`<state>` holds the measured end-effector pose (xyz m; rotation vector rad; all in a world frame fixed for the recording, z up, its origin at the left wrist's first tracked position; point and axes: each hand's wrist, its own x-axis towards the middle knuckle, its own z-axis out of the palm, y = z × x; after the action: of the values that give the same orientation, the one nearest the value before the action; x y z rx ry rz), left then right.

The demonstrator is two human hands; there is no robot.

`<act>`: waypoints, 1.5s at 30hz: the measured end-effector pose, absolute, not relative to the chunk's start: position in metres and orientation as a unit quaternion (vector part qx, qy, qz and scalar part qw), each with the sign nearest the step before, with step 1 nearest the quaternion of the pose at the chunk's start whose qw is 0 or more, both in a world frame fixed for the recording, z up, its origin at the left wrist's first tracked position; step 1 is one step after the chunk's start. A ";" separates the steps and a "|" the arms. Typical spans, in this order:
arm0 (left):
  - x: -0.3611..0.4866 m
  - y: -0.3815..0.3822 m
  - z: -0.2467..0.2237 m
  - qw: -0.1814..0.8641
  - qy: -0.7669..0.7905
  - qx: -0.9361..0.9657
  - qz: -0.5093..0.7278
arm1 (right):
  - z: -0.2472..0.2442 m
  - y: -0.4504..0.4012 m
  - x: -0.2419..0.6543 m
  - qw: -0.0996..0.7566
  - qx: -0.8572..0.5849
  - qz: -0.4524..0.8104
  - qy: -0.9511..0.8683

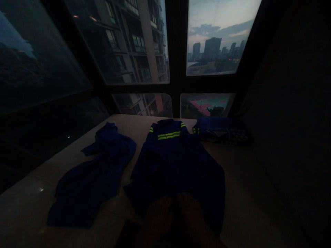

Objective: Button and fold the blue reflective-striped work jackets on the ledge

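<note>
In deep shadow, I can't tell whether left hand (159, 210) and right hand (190, 209) are pinching the striped jacket (178, 158), blue clothing (90, 182) lying alongside.

Dark-blue cloth jacket (181, 162): one
Yellow-green bands (169, 136) across the jacket's upper body: two
Crumpled plain blue cloth garment (90, 179): one
Dark-blue bundle of pale-patterned cloth (219, 129): one
Bare left hand (159, 210) plus bare right hand (190, 208): two
Dark-framed glass panes (222, 20) straight ahead of me: four
</note>
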<state>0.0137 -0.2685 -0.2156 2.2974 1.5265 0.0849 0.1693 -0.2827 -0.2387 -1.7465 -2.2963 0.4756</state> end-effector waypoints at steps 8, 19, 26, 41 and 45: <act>0.002 -0.259 -0.248 0.088 0.600 0.792 0.061 | -0.244 -0.236 0.190 0.198 -0.573 0.270 -0.749; 0.005 -0.313 -0.242 0.071 0.486 0.862 0.126 | -0.242 -0.282 0.192 0.215 -0.583 0.236 -0.747; -0.006 -0.338 -0.251 0.056 0.505 0.851 0.133 | -0.249 -0.284 0.169 0.168 -0.628 0.180 -0.738; 0.016 -0.341 -0.243 0.091 0.530 0.826 0.168 | -0.245 -0.338 0.210 0.135 -0.497 0.342 -0.786; 0.019 -0.344 -0.240 0.094 0.542 0.819 0.164 | -0.242 -0.324 0.217 0.155 -0.467 0.433 -0.755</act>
<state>0.0191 -0.3443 -0.2404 2.4288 1.6069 0.4852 0.2170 -0.3240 -0.2418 -1.3371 -2.1649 1.2417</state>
